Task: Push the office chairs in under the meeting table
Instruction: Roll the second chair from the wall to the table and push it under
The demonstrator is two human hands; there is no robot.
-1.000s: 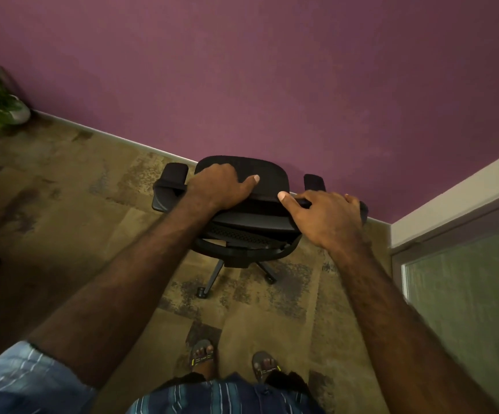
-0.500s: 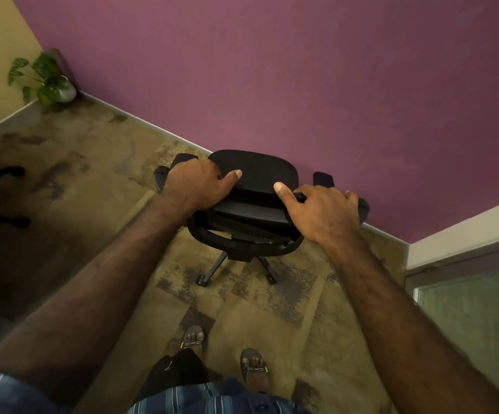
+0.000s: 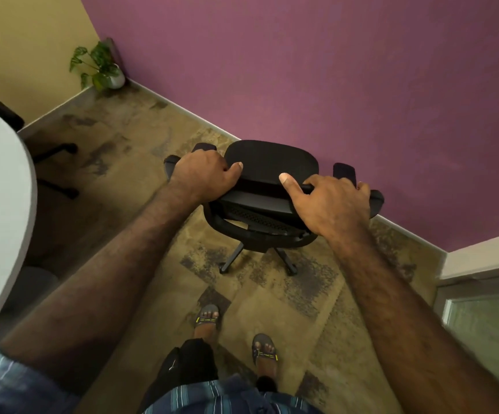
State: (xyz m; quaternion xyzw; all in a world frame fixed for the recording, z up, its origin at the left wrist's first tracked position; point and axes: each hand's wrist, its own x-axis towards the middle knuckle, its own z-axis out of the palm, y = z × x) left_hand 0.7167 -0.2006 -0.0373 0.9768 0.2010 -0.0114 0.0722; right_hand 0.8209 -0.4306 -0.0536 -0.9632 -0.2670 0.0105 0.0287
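Note:
A black office chair (image 3: 267, 162) on castors stands in front of me, close to the purple wall, seen from behind and above. My left hand (image 3: 203, 176) grips the left end of its backrest top. My right hand (image 3: 330, 204) grips the right end, thumb stretched along the edge. The white meeting table (image 3: 0, 186) shows its curved edge at the far left. A second black chair (image 3: 6, 110) sits beyond the table, its star base (image 3: 58, 168) visible on the floor underneath.
A potted plant (image 3: 101, 68) stands in the corner where the yellow and purple walls meet. A glass door (image 3: 487, 330) with a white frame is at the right. Patterned carpet (image 3: 140, 135) lies open between the chair and the table. My sandalled feet (image 3: 236, 330) are below.
My view has swung to the left: the corner plant, yellow wall and white table have come into sight. Both hands have kept their hold on the backrest, and the chair stays near the wall.

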